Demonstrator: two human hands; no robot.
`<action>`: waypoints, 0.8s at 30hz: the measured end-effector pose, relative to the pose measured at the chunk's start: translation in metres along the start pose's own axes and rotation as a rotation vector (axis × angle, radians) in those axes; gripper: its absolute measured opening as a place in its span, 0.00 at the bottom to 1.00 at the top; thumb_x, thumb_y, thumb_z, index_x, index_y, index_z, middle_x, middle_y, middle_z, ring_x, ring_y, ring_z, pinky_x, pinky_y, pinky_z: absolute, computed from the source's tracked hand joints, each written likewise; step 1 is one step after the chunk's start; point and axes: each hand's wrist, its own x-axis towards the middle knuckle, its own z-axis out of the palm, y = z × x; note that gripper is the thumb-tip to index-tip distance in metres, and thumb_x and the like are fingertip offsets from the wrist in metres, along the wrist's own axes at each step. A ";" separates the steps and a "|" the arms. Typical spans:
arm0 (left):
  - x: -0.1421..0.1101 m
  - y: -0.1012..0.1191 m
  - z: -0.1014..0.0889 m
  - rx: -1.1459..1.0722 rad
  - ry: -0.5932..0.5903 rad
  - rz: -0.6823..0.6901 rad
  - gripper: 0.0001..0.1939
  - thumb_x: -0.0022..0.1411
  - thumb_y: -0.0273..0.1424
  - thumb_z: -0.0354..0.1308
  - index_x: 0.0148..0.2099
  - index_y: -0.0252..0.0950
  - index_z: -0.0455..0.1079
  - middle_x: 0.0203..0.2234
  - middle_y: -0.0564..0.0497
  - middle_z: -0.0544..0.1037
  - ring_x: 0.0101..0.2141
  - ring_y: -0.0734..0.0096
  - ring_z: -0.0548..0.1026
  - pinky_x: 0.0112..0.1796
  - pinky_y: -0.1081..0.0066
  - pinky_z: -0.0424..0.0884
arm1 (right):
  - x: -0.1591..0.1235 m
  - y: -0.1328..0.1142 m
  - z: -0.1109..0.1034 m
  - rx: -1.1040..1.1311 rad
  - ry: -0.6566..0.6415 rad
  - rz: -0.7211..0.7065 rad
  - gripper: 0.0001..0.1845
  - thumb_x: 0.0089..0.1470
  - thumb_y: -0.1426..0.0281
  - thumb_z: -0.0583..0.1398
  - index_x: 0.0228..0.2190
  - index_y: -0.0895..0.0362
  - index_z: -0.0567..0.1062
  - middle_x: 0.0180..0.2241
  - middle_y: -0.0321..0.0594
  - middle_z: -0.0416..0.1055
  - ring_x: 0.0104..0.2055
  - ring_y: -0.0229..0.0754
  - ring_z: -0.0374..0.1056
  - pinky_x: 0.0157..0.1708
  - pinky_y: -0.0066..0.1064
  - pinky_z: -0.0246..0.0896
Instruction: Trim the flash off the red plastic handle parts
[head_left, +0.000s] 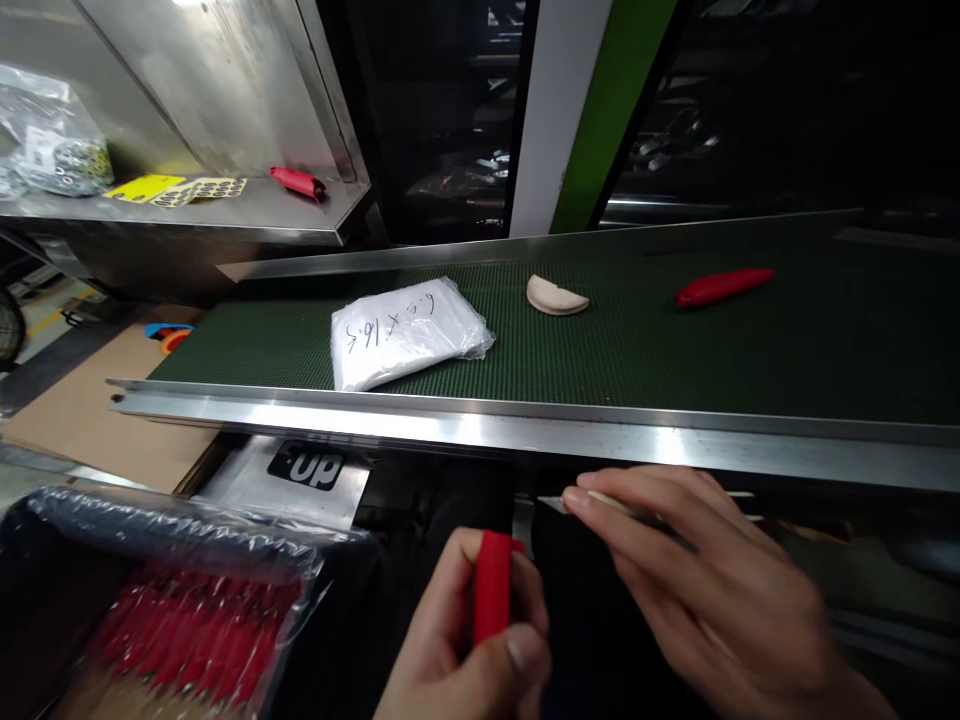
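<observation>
At far left, a clear plastic bag (56,140) of small parts is cut off by the picture's edge. Below, a black bin (341,570), also cut off, holds rows of red pieces (195,635), blurred under clear plastic lining. Beside it, a pale sheet (247,480) partly hidden under the conveyor's metal rail (480,425) shows "up" on a black label (306,466). On the green belt (630,370), a white packet (405,335) bears upside-down handwriting, "6.5 x 16.5". Low in the centre, the left hand (461,660) is clamped around an upright red handle (493,585), its lower end hidden by the thumb. Behind lies a beige half-moon pad (556,297). The right hand (705,580), back upward, pinches a thin tool (553,503) between thumb and fingers, pointed tip leftward; fingers hide much of it. Farther right, another red handle (724,287) lies on the belt.
</observation>
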 end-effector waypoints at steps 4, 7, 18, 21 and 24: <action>0.005 0.005 -0.008 -0.065 -0.082 0.021 0.12 0.62 0.38 0.61 0.40 0.38 0.62 0.25 0.56 0.65 0.19 0.84 0.62 0.22 0.81 0.59 | -0.006 -0.009 -0.001 0.038 -0.080 0.022 0.22 0.56 0.86 0.55 0.50 0.60 0.73 0.47 0.48 0.69 0.49 0.46 0.65 0.44 0.39 0.63; 0.006 0.006 -0.009 -0.141 -0.144 0.017 0.12 0.61 0.37 0.61 0.41 0.38 0.62 0.29 0.55 0.66 0.21 0.83 0.65 0.24 0.80 0.61 | -0.007 -0.015 0.003 0.073 -0.076 0.032 0.23 0.57 0.85 0.55 0.52 0.58 0.72 0.49 0.48 0.68 0.51 0.45 0.64 0.46 0.39 0.64; 0.004 0.005 -0.005 -0.291 -0.128 -0.024 0.15 0.59 0.36 0.61 0.41 0.37 0.57 0.35 0.52 0.68 0.23 0.82 0.66 0.25 0.77 0.55 | -0.008 -0.018 0.009 0.070 -0.068 0.028 0.25 0.56 0.84 0.56 0.53 0.57 0.71 0.49 0.48 0.68 0.50 0.46 0.65 0.44 0.40 0.66; 0.004 0.004 -0.006 -0.297 -0.120 -0.042 0.16 0.59 0.36 0.61 0.41 0.38 0.57 0.34 0.52 0.68 0.23 0.82 0.66 0.25 0.76 0.55 | -0.008 -0.018 0.011 0.065 -0.073 0.021 0.25 0.56 0.84 0.56 0.54 0.58 0.70 0.49 0.49 0.68 0.50 0.46 0.65 0.44 0.39 0.66; 0.004 0.003 -0.006 -0.276 -0.153 -0.029 0.14 0.59 0.35 0.61 0.41 0.38 0.58 0.32 0.53 0.69 0.23 0.80 0.65 0.25 0.76 0.55 | -0.007 -0.017 0.014 0.057 -0.067 0.026 0.24 0.56 0.84 0.56 0.53 0.59 0.72 0.49 0.49 0.68 0.50 0.46 0.65 0.44 0.39 0.66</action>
